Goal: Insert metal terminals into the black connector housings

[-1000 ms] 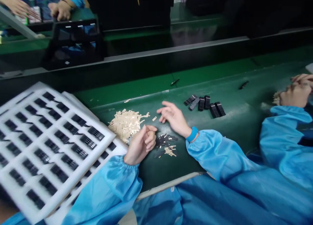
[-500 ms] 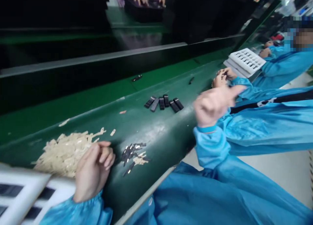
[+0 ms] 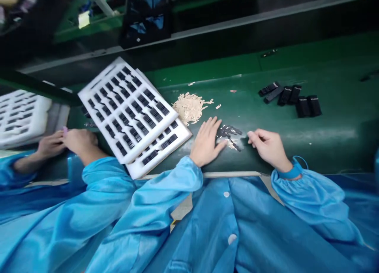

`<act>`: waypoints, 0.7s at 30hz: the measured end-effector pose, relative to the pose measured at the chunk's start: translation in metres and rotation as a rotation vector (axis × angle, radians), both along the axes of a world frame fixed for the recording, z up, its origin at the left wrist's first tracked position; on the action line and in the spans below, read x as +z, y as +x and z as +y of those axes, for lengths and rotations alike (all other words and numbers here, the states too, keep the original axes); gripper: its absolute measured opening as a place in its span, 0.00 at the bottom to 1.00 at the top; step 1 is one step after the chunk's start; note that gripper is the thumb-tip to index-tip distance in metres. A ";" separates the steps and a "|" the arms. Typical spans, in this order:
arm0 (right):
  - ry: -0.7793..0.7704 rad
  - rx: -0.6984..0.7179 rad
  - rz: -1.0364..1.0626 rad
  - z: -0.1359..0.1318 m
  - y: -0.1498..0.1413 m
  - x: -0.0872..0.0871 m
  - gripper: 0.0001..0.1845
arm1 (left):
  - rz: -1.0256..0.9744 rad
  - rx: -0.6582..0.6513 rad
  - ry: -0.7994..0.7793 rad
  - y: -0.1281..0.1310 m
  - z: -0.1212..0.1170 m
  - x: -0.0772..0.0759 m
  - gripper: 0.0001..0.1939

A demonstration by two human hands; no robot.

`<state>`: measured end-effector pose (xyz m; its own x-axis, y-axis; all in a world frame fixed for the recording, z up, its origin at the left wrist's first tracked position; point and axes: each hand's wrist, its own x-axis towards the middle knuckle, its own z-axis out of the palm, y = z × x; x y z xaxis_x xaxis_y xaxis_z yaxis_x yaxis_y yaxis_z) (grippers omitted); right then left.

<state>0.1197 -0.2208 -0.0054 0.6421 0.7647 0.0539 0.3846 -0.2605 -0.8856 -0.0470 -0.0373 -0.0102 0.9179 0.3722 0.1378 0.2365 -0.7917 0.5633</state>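
My left hand (image 3: 206, 142) lies palm down on the green bench with its fingers stretched out. Its thumb touches a small heap of dark strips (image 3: 229, 131) with a few cream pieces (image 3: 231, 143) among them. Beyond its fingertips is a larger pile of flat cream pieces (image 3: 189, 108). To the right of the dark strips, my right hand (image 3: 269, 148) is closed, thumb against curled fingers; whatever it pinches, if anything, is hidden. Several black ribbed blocks (image 3: 286, 95) lie farther back on the right.
White foam trays (image 3: 127, 117) with black blocks in their slots are stacked on the left. Beyond them a co-worker's hands (image 3: 79, 140) work beside another white tray (image 3: 41, 111). A raised ledge (image 3: 207, 32) runs along the back of the green bench (image 3: 340, 146).
The view has swung left. My right hand has come from the far right, near a co-worker, back to the dark strips. My left hand has flattened and moved from the cream pile towards the strips.
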 end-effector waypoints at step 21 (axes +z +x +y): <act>0.154 -0.119 -0.338 0.110 0.064 -0.009 0.26 | -0.094 -0.257 -0.026 0.038 -0.025 -0.006 0.22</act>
<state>0.1836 -0.1112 -0.0140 0.6520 0.6526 0.3861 0.6364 -0.1941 -0.7465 -0.0087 -0.0625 -0.0161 0.9663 0.1333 0.2200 -0.0243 -0.8042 0.5938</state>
